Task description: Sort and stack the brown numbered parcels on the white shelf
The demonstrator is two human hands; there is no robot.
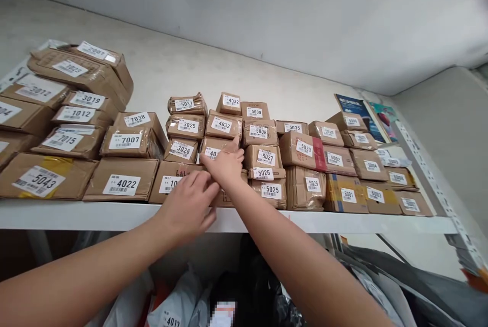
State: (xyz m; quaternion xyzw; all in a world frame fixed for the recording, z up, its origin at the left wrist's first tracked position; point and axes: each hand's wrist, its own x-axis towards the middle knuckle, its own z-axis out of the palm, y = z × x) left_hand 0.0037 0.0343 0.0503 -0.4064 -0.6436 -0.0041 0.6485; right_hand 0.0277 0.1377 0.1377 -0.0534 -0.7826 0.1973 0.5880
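My right hand (224, 167) is on the front of a small cardboard box (217, 145) in the middle stack, its fingers and thumb spread across the box's face. The hand covers part of the box's label, which begins with 40. Just above sits a box labelled 4033 (224, 124). My left hand (192, 205) is lower and to the left, in front of a bottom-row box (162, 168) whose label is partly hidden. Its fingers are loosely bent, with the thumb apart and nothing visible in them. The left fingertips lie close by my right wrist.
Several labelled cardboard boxes, such as 4022 (121, 184) and 5029 (312, 184), stand stacked on both sides along the white shelf (267, 221). Below the shelf are plastic parcel bags (177, 296). A perforated upright (438, 179) stands at the right end.
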